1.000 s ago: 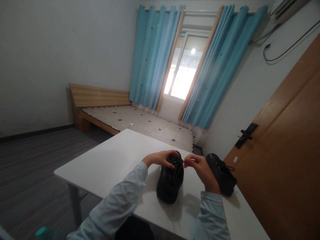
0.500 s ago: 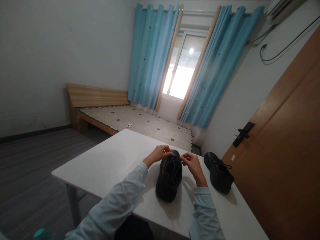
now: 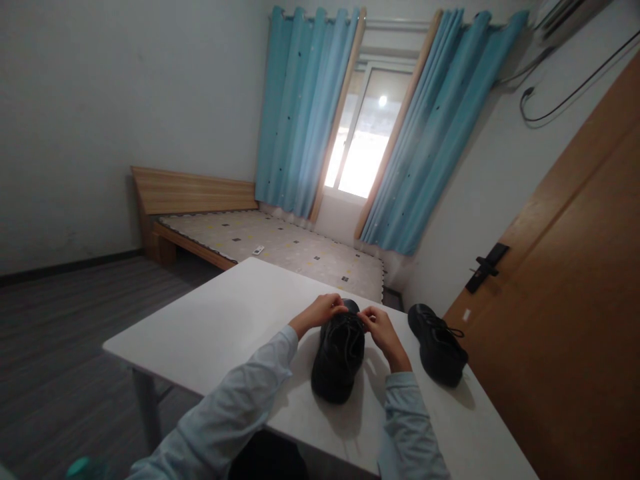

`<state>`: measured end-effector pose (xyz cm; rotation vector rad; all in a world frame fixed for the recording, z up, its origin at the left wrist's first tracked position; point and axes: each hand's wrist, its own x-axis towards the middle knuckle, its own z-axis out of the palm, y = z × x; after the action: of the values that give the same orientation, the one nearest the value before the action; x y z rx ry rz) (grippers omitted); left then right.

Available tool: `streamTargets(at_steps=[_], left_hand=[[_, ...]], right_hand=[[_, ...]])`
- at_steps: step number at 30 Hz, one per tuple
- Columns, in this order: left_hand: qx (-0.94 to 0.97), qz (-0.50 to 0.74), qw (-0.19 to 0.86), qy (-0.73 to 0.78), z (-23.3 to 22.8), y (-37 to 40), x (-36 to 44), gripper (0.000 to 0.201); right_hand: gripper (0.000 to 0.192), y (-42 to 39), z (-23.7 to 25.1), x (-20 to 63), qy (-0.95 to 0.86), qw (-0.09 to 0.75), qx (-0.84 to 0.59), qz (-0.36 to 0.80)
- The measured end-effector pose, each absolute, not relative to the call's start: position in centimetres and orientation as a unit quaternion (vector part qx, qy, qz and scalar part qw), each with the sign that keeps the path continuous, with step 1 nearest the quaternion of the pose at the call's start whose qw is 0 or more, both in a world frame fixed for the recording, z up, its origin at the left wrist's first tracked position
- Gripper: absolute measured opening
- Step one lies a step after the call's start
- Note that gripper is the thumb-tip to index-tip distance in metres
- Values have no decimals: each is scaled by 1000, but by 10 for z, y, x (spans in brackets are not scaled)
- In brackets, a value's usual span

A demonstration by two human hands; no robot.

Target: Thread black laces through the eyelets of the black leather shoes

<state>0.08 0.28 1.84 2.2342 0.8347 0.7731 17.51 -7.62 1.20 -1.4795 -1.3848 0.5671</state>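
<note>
A black lace-up shoe [image 3: 337,363] rests upright on the white table [image 3: 210,313], its heel toward me and its toe pointing away. My left hand [image 3: 327,309] is at the left of the lacing near the toe, thumb and fingers pinched on the shoelace. From the opposite side, my right hand [image 3: 375,321] pinches the shoelace too. The dark strands between my fingers are hard to make out. To the right stands the other black shoe [image 3: 440,347], apart from my hands, with a loop of its lace sticking out.
Beyond the table is a bed [image 3: 280,237] with a patterned mattress and a small white remote [image 3: 258,251] on it. A wooden door [image 3: 565,287] with a black handle is close on the right. A teal object [image 3: 83,469] shows at the lower left.
Both hands have shifted slightly; the right one has come a little inward toward the shoe. Both shoes stay in place.
</note>
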Motion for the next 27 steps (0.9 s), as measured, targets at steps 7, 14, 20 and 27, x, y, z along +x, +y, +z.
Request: streamTargets(at_steps=[7, 14, 20, 27], left_hand=[[860, 273, 278, 330, 22, 1, -3, 18], [861, 259, 293, 326, 20, 2, -9, 17], [872, 229, 277, 333, 18, 3, -10, 20], [880, 227, 248, 336, 18, 5, -9, 19]], right_hand=[[33, -76, 9, 179, -553, 489, -646, 195], [26, -78, 6, 181, -529, 480, -670, 202], [23, -77, 1, 183, -512, 473, -677, 234], [22, -79, 4, 183, -505, 465, -681, 255]])
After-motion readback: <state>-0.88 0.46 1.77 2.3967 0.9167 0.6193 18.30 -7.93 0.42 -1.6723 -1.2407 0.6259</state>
